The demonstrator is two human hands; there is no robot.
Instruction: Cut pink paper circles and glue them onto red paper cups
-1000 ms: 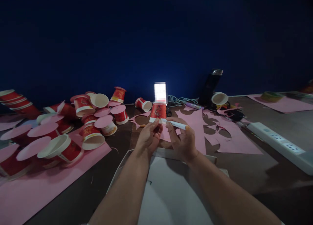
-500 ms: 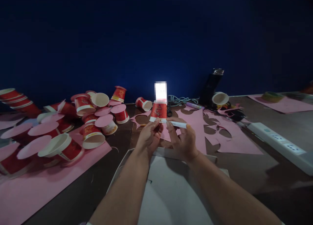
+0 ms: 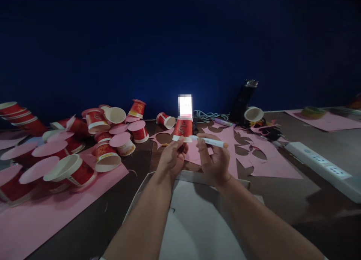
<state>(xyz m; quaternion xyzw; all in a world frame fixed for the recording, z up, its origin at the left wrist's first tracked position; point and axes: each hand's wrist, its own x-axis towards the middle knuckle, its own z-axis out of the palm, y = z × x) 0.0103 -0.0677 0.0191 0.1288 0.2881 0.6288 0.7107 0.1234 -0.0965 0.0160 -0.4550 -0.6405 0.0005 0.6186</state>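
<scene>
My left hand [image 3: 174, 154] is closed on the rim of a red paper cup [image 3: 183, 128] with a dark printed figure, its wide white rim downward. My right hand [image 3: 216, 158] pinches a white marker pen [image 3: 212, 142] with an orange-brown end on the right. The pen's left tip lies close to the cup's lower right side; whether it touches I cannot tell. Directly above the cup a bright, pixelated patch hides what is there. Beneath my forearms lies a shallow white box or board [image 3: 194, 211].
Several red paper cups, many with pink paper discs [image 3: 120, 139], crowd the left over pink paper [image 3: 70, 203]. Cut pink sheets [image 3: 270, 162] lie right of centre. Farther right are a black flask [image 3: 244, 98], a tipped cup [image 3: 254, 114] and a white power strip [image 3: 324, 169].
My right hand has moved slightly right with the marker pen, drawing its tip back toward the cup's edge. My left hand and the cup have stayed nearly still.
</scene>
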